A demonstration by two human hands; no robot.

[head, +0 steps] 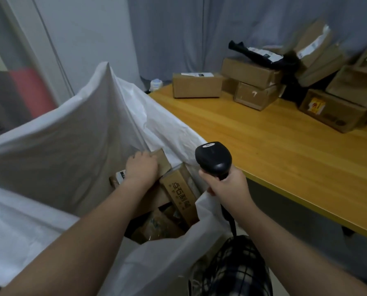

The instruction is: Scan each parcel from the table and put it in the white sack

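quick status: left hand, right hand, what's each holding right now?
left hand: curled over a small cardboard parcel, down inside the white sack.
right hand: gripping the black scanner by its handle.

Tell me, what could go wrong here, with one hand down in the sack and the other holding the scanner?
1. The left hand grips a small parcel against the white sack wall; dropped there, it might wedge on the printed box rather than settle.
2. The right hand grips the scanner, whose cable hangs by the sack's limp rim and could snag.
3. The piled parcels on the table lean unevenly and may topple.
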